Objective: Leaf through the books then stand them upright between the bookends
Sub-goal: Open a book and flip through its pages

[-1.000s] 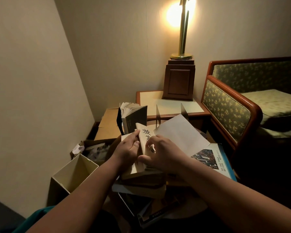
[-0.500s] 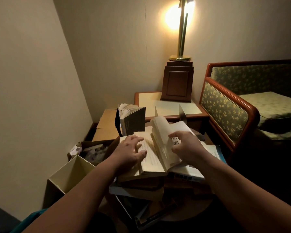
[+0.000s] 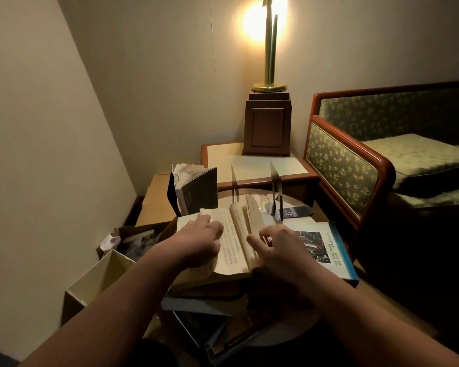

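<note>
On the near pile on the bench lies the open book; my left hand presses its left page with loose fingers, my right hand curls round the fanned right leaves. Light and floppy, I judge; best closed and gripped by the spine, bookends just beyond

The head view is looking forward and steeply down from the person's own eye height, with both forearms reaching in from the bottom edge. It is sitting close above the left hand and right hand, which are lying near mid-frame on the open book. The wide lens is taking in the round bench beneath and the bookends just beyond. It is facing the room's corner, catching the lamp at top centre, the wall slanting down the left and the sofa at the right.
</note>
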